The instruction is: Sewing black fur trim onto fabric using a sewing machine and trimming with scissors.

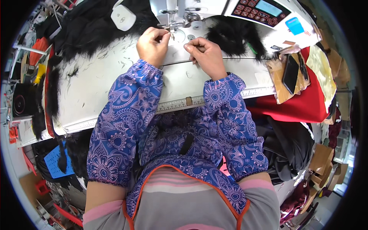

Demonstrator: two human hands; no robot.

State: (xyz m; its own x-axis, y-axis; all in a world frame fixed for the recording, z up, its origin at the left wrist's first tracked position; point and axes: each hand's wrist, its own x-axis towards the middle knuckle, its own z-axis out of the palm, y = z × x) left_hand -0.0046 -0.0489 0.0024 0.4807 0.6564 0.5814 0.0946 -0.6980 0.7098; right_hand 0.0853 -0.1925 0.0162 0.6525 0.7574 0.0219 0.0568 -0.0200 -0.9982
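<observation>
A white sewing machine (214,7) stands at the far side of a white table, its needle and presser foot (173,32) above the needle plate. My left hand (154,46) is closed in a pinch just left of the needle. To the right of the needle plate, my right hand (207,56) is also pinched, thumb against the fingers. Whatever either pinch holds is too small to make out. A black furry piece (230,35) lies right of the needle, and more black furry fabric (97,27) spreads to the left.
A ruler strip (180,103) runs along the table's front edge. On the right lie a black phone (290,74) on cardboard and red fabric (295,105). A control panel (260,11) sits at the upper right. A white oval device (123,17) rests on the fur.
</observation>
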